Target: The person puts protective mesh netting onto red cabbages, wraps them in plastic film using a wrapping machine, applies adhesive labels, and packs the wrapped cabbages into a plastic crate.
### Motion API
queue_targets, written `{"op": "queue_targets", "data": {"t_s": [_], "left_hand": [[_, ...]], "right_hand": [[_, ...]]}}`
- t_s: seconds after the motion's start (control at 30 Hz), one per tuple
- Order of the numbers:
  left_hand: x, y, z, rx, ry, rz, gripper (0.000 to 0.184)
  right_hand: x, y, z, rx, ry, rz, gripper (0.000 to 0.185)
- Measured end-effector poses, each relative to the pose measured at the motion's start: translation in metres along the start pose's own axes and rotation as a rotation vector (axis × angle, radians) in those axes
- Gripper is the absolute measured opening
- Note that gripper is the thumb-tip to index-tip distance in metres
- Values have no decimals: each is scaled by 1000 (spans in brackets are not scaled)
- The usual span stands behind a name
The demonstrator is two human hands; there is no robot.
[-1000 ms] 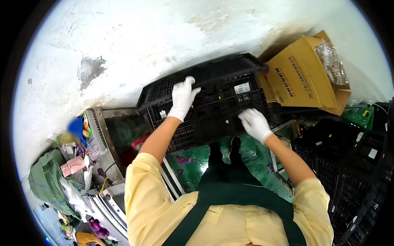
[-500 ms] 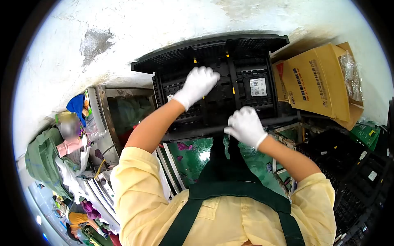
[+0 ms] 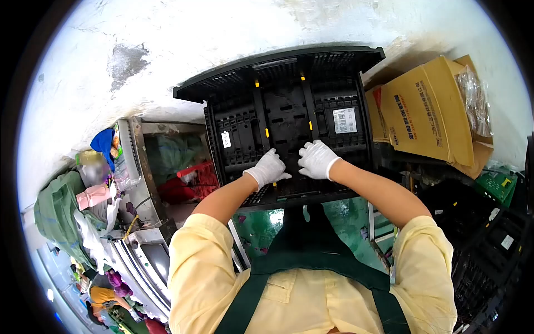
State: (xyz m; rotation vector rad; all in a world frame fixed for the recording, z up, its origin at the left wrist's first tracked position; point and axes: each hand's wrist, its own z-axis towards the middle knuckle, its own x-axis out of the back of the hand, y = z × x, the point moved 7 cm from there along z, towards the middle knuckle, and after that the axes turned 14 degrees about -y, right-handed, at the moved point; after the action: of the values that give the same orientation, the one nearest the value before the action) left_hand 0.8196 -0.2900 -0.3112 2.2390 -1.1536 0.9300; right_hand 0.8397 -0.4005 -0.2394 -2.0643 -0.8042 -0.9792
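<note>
A black plastic folding crate with yellow clips lies before me, its far wall raised. My left hand, in a white glove, is at the crate's near side, fingers curled against the black plastic and thumb pointing right. Just to its right, my right hand, also gloved in white, bears on the same part with bent fingers. The fingertips of both hands are partly hidden. A large white label is on the crate's right part, and a smaller white label on its left.
An open cardboard box with clear plastic wrap stands at the right. More black crates are stacked below it. On the left are a metal-framed bin holding red cloth and a green bag. Another person is at far lower left.
Both hands have come together at the crate's near side: the left moved down towards me, the right slightly up and left. The crate's near edge now sits lower in view.
</note>
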Motion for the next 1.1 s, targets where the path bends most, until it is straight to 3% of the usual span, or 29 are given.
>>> {"op": "queue_targets", "data": {"t_s": [0.07, 0.17, 0.23, 0.27, 0.37, 0.43, 0.47, 0.5, 0.53, 0.57, 0.77, 0.9, 0.97, 1.03, 1.07, 1.1], "left_hand": [[5, 2, -2, 20, 57, -16, 56], [12, -4, -6, 32, 171, -9, 60], [26, 0, -17, 53, 152, -29, 61], [32, 0, -23, 67, 176, -40, 62], [43, -2, -36, 125, 145, -108, 64], [49, -1, -41, 132, 289, -79, 72], [38, 2, -38, 139, 288, -90, 74], [35, 0, -37, 124, 229, -101, 73], [27, 2, -36, 106, 271, -116, 71], [19, 8, -35, 89, 313, -131, 68], [46, -2, -137, 105, 611, -74, 49], [20, -39, -240, 321, 152, 107, 35], [-3, -40, -239, 506, 98, 85, 32], [12, -43, -231, 699, 142, -128, 29], [31, -29, -220, 669, 242, -135, 28], [52, -17, -213, 637, 343, -141, 28]], "right_hand": [[-33, 15, 11, -75, -254, -243, 28], [-38, 16, 14, -18, -259, -371, 27], [-57, 21, 23, -75, -440, -444, 26], [-33, 8, 10, -38, -405, -544, 25], [2, 13, -14, -167, -304, -398, 24], [22, 56, -63, -572, -261, -228, 24], [38, 68, -101, -683, -231, -136, 33], [51, 84, -131, -695, -161, -147, 37], [20, 108, -155, -562, 42, -596, 46], [39, 90, -169, -625, 38, -304, 53], [38, 92, -181, -678, 154, -255, 48], [46, 91, -185, -668, 194, -275, 46], [38, 82, -190, -661, 180, -257, 44], [36, 80, -186, -660, 125, -276, 45], [33, 74, -190, -683, 76, -258, 44], [41, 61, -190, -658, 164, -235, 44]]}}
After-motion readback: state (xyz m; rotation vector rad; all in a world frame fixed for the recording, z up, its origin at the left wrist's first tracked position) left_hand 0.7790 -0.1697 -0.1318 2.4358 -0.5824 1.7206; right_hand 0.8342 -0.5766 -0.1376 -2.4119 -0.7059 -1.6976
